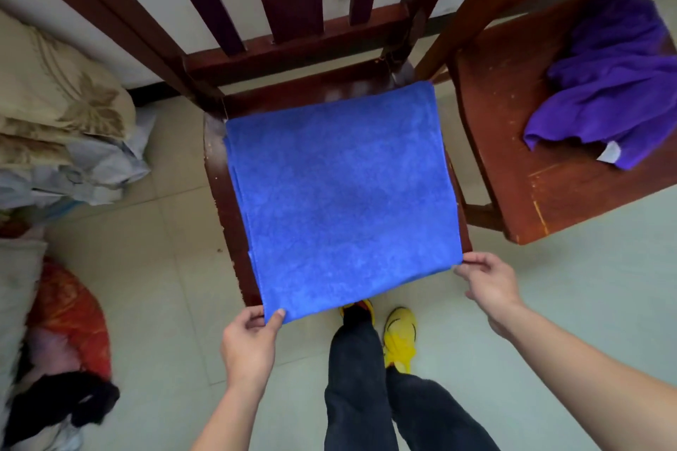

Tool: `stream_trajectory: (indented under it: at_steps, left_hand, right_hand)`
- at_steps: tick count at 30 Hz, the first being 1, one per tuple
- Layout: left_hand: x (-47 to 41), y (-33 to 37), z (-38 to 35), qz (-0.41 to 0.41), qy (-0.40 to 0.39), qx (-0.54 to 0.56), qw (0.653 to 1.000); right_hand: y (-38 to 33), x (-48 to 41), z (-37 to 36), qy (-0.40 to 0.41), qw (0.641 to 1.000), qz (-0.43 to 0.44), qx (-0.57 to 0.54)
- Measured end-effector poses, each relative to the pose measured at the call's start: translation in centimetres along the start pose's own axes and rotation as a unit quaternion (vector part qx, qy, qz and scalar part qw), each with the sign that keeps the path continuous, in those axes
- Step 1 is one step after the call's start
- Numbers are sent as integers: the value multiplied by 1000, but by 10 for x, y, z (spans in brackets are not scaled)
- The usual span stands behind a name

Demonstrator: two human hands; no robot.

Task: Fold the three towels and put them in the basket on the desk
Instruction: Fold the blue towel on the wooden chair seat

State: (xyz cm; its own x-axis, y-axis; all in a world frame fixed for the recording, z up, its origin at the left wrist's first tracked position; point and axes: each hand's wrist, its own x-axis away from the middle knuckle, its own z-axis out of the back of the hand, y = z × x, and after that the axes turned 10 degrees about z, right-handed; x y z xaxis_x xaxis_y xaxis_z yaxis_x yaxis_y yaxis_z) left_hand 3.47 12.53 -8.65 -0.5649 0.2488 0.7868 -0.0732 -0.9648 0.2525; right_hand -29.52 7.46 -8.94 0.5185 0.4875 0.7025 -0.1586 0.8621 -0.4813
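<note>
Now the left hand (249,337) and right hand (489,280) each pinch a near corner of the blue towel (340,194) spread over the chair seat (219,172).

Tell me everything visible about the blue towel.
The blue towel looks like plush microfibre, laid flat as a rough square over the wooden chair seat, with layered edges along its left side suggesting a fold. Its near edge overhangs the seat. The left hand pinches its near left corner, the right hand its near right corner.
</note>
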Motion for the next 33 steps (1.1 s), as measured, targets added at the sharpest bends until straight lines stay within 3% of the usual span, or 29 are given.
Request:
stream_trajectory:
  at_steps: [7, 10, 17, 21, 28, 33]
  left_hand:
    - [4, -18, 5, -131, 23, -53, 990]
    - [28, -5, 18, -186, 41, -3, 982]
    - [59, 41, 36, -193, 10, 148, 970]
    - [57, 59, 45, -184, 18, 122, 975]
    - [52, 69, 52, -172, 60, 41, 982]
    - [56, 54, 46, -153, 63, 18, 986]
  right_hand:
    - [11, 5, 4, -8, 996, 90, -20]
    - [1, 11, 25, 5, 986, 166, 2]
    - [-49, 22, 46, 23, 946, 319, 46]
    - [-79, 24, 49, 46, 920, 374, 111]
    - [-97, 29, 59, 60, 900, 396, 174]
    - [-77, 29, 70, 43, 917, 339, 205]
